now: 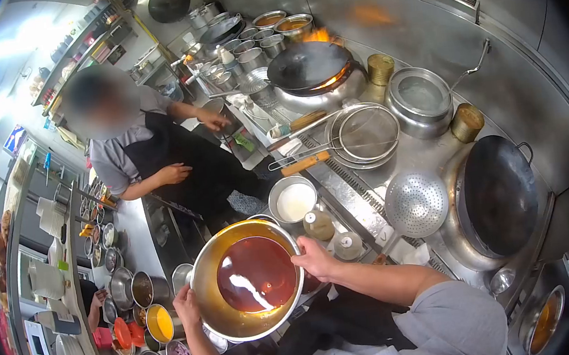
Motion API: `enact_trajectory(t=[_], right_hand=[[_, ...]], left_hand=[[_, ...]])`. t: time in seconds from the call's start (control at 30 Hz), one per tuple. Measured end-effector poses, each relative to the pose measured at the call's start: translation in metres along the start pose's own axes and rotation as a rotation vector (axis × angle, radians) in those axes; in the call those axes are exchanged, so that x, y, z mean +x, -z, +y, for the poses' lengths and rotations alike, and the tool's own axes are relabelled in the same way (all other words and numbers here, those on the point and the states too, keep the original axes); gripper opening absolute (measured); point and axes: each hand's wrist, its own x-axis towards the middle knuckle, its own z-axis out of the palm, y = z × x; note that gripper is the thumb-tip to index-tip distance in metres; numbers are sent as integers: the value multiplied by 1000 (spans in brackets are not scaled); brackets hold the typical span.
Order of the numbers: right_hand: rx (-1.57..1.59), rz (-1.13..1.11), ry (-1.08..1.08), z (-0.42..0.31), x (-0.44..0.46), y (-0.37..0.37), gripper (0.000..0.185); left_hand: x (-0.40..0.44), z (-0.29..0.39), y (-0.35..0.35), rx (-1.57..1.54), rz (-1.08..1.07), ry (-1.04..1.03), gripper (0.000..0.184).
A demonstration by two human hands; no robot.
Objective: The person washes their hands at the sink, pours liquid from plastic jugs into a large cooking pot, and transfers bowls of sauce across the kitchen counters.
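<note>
Head view: a kitchen as it stands before an onlooker, told from nearest to farthest. In the foreground, a wide, round, brassy-toned metal bowl (203, 276) with a bright rim is held out in front of the camera wearer's body. A pool of glossy reddish-brown liquid (256, 267) covers its bottom and reflects the light in white patches. The left hand (186, 307) is closed on the rim at the bowl's left side; the right hand (316, 259) grips the opposite edge, its fingers partly hidden. Both grips are closed around the metal.

Just beyond the bowl, a round steel pot with white contents (296, 202) stands near two squat containers with pale tops (318, 225). To the right lie a round, perforated steel strainer (416, 203) and, farther right, a large, deep black wok (501, 193). Past these, a round wire-mesh sieve (368, 132) rests on other round metalware, near a wide steel pot of cloudy liquid (420, 92).

Farther off, to the left, stands a person in a grey shirt and black apron (189, 156), hands apart from the bowl. At the back, a second black wok (307, 66) steams on its burner, with orange flames (320, 35) at its rim.
</note>
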Motion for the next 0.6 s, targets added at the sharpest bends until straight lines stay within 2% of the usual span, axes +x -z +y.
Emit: enact_trajectory(t=[0.23, 0.47, 0.6], right_hand=[[11, 0, 10, 0, 1, 9, 17], [97, 13, -6, -2, -6, 9, 17], [70, 39, -5, 9, -7, 6, 18]], left_hand=[[-3, 16, -11, -20, 21, -55, 32], [-6, 21, -12, -15, -16, -5, 34], [-12, 21, -12, -10, 22, -67, 33]])
